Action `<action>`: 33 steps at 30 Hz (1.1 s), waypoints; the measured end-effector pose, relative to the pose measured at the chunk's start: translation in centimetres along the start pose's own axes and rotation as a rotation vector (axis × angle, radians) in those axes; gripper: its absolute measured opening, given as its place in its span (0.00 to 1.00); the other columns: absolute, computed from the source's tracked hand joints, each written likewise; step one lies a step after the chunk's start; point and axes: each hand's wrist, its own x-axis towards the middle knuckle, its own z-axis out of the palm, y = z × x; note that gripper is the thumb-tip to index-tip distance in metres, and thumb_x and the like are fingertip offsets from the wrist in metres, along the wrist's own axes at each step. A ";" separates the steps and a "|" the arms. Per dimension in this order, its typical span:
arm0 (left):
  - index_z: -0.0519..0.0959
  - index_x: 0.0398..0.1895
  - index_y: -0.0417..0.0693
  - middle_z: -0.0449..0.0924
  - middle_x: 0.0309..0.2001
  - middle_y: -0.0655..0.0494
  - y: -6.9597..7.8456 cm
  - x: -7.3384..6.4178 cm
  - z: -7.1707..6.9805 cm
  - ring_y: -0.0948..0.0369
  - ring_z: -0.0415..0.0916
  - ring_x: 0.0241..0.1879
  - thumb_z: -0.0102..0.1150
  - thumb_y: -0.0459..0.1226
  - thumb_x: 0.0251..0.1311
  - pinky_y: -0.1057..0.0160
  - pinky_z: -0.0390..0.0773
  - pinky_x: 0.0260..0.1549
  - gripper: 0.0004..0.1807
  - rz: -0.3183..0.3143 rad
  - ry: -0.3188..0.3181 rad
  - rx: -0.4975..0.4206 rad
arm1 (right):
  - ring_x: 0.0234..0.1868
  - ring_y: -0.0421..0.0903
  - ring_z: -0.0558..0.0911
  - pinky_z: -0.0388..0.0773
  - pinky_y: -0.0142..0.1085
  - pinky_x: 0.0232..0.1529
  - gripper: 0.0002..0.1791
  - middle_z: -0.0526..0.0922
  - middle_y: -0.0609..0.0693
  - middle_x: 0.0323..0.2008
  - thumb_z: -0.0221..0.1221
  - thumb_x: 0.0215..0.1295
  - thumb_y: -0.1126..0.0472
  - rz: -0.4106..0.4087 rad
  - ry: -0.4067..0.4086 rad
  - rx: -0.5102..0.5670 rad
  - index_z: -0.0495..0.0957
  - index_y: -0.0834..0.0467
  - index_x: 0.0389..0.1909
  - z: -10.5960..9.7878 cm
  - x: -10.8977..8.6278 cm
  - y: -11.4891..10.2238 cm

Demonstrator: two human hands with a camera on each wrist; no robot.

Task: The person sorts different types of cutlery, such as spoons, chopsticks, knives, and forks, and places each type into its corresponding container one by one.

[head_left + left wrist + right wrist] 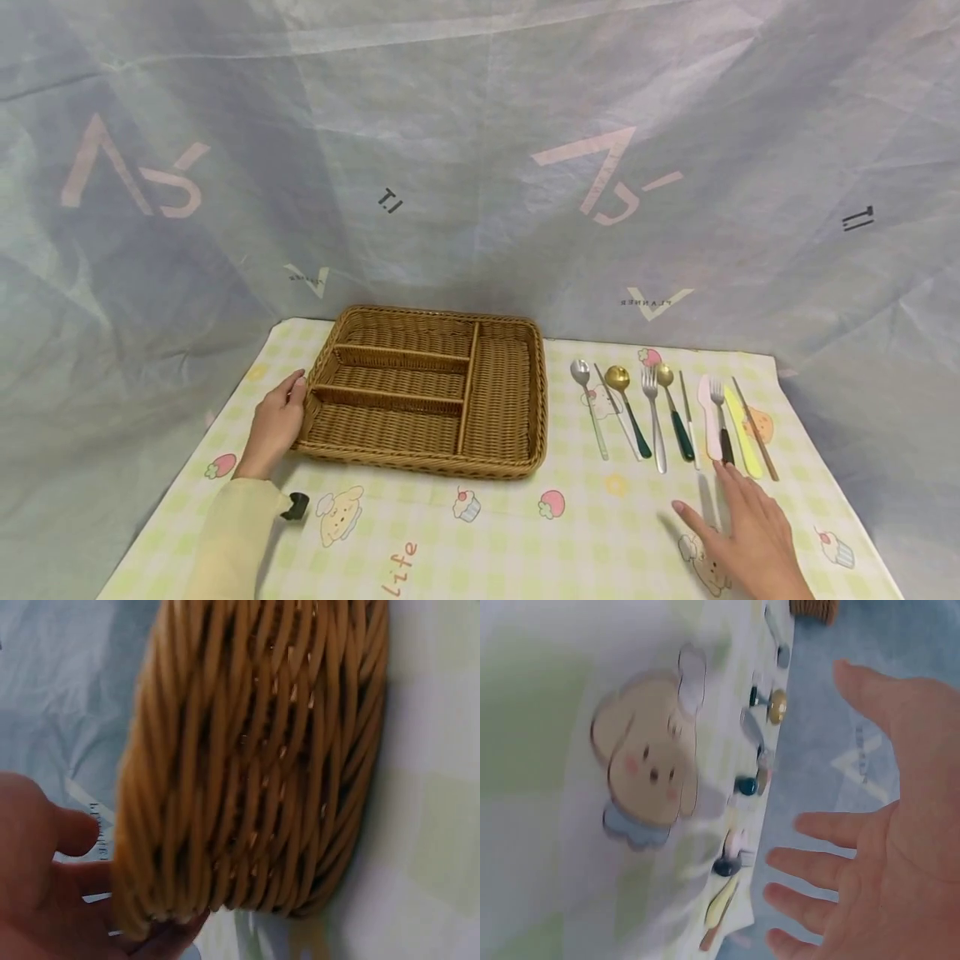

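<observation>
My left hand [276,423] touches the left end of a brown wicker basket [420,464] with dividers inside. In the left wrist view the basket's woven wall [255,750] fills the middle and hides some fingertips of the left hand [45,885]. My right hand [746,533] hovers over the cloth with fingers spread and nothing in it. Its fingertips overlap the lower end of a black-handled fork [725,442] in the head view. Beside that fork lie a pink knife [707,421] and a yellow knife [742,435]. The right wrist view shows the right hand's [885,847] bare palm.
Left of the knives lie a silver fork [654,417], two gold spoons with green handles, including one spoon [618,378], and a green-handled silver spoon [592,408]. A brown stick [756,433] is at the far right. Grey sheeting [450,208] hangs behind the table.
</observation>
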 end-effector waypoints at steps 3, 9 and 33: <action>0.56 0.86 0.37 0.57 0.81 0.30 -0.2 0.8 0.7 0.31 0.53 0.79 0.26 0.52 0.89 0.31 0.57 0.77 0.36 -0.019 -0.017 -0.007 | 0.69 0.84 0.62 0.60 0.78 0.65 0.58 0.59 0.85 0.72 0.58 0.75 0.29 0.035 -0.015 -0.030 0.56 0.76 0.79 -0.4 0.4 0.8; 0.58 0.84 0.34 0.59 0.80 0.29 -0.9 1.3 2.0 0.31 0.54 0.79 0.29 0.51 0.89 0.33 0.58 0.77 0.36 -0.073 0.019 -0.040 | 0.65 0.86 0.65 0.69 0.77 0.59 0.57 0.61 0.87 0.69 0.58 0.77 0.31 0.053 -0.003 -0.030 0.55 0.80 0.77 -0.8 1.1 2.3; 0.71 0.77 0.36 0.70 0.73 0.29 -1.3 0.8 2.5 0.33 0.62 0.76 0.32 0.52 0.89 0.31 0.64 0.74 0.34 -0.058 0.119 -0.055 | 0.35 0.68 0.83 0.79 0.61 0.32 0.24 0.82 0.68 0.34 0.56 0.77 0.62 0.100 0.093 -0.027 0.75 0.84 0.55 -5.4 7.4 8.1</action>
